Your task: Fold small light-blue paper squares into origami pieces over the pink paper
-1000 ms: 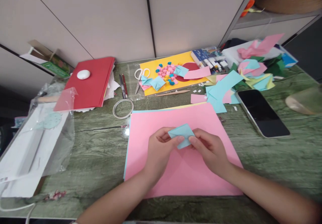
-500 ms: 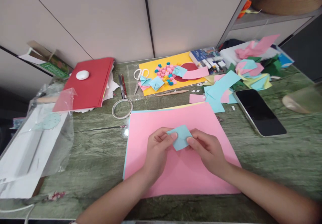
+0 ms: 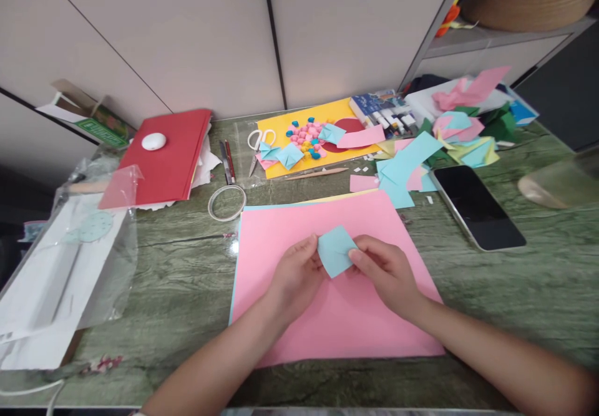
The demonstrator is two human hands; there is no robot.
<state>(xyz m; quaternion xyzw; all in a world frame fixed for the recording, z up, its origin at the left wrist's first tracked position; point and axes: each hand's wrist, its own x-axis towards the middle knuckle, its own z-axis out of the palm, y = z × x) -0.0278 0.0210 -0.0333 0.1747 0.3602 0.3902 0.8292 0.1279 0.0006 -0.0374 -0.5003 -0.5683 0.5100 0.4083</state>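
Note:
A small square of light blue folded paper (image 3: 336, 251) with a faint crease is held up over a pink sheet (image 3: 369, 316). My right hand (image 3: 386, 272) pinches its right corner, thumb on top and fingers behind. At the paper's left side, my left hand (image 3: 299, 272) has its thumb raised off the surface. The left fingers sit low by the paper's lower left edge, partly hidden, and the hand is loosely open. Beneath the pink sheet, edges of blue and yellow sheets stick out.
Behind lie scissors (image 3: 256, 148), a roll of tape (image 3: 227, 203), a wooden stick (image 3: 316, 173) and a yellow sheet (image 3: 276, 123) bearing small folded pieces. Paper scraps (image 3: 400, 173) and a phone (image 3: 477, 207) are on the right. A red folder (image 3: 163, 166) and plastic bag (image 3: 107, 266) lie left.
My left thumb has come off the paper and lifted to its left edge. The paper has turned slightly, with my right hand still pinching it.

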